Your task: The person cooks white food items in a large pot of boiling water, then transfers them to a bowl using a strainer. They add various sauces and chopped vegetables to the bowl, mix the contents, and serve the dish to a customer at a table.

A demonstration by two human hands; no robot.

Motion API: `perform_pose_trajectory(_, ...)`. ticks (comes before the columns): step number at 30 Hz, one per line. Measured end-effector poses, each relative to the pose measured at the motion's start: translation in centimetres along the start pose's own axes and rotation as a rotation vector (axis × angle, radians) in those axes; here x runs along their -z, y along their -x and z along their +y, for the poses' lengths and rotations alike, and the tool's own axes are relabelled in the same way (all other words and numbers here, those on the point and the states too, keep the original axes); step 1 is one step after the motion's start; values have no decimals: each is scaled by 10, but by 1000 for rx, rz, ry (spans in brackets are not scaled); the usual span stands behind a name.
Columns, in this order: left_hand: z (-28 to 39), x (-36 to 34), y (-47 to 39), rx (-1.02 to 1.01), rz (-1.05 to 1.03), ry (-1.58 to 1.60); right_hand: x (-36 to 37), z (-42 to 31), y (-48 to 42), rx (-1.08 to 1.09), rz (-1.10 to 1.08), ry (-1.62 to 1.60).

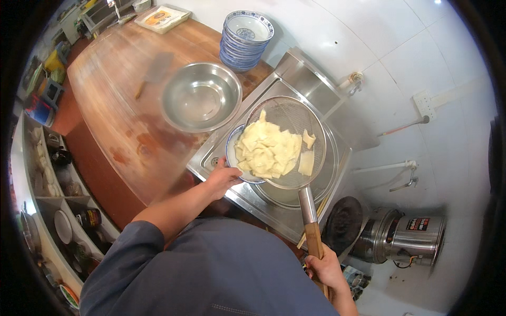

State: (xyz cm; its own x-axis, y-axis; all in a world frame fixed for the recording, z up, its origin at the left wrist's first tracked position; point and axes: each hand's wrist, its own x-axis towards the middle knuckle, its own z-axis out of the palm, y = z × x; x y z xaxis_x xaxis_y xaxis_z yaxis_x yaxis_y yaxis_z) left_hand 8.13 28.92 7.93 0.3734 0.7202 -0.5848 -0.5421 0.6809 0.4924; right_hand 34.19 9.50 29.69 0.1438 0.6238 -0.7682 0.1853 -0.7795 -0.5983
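Note:
My left hand grips the near-left rim of a blue-and-white bowl, thumb over the edge. In my right hand is the wooden handle of a round wire-mesh strainer. The strainer tilts over the bowl, hiding most of it. A heap of pale, flat, wide noodle pieces lies at the strainer's left side, partly above the bowl. Two loose pieces cling to the mesh at the right. Under the strainer, a round steel pot holds cloudy liquid, set in a stainless-steel cooking station.
A steel basin stands on the wooden table, beside a cleaver. Blue-and-white bowls form a tall stack near the tiled wall. Long wooden sticks lie along the station's right edge. A metal cylinder stands at right; shelves at left.

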Motion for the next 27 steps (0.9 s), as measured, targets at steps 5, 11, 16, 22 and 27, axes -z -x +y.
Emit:
perform_pose_trajectory(5,-5,9,-5,-13,-78,49,-20,-7,13,77,155,51)
perform_pose_trajectory(11,-9,20,-4,-37,-123,91,-24,-12,32,77,204,186)
perform_pose_trajectory(16,-11,18,-7,-35,-182,112,-36,-3,36,268,327,556)
perform_pose_trajectory(22,-2,13,-6,-43,-182,85,-47,10,33,419,480,760)
perform_pose_trajectory(27,1,7,-4,-1,-149,99,-41,13,25,397,491,782)
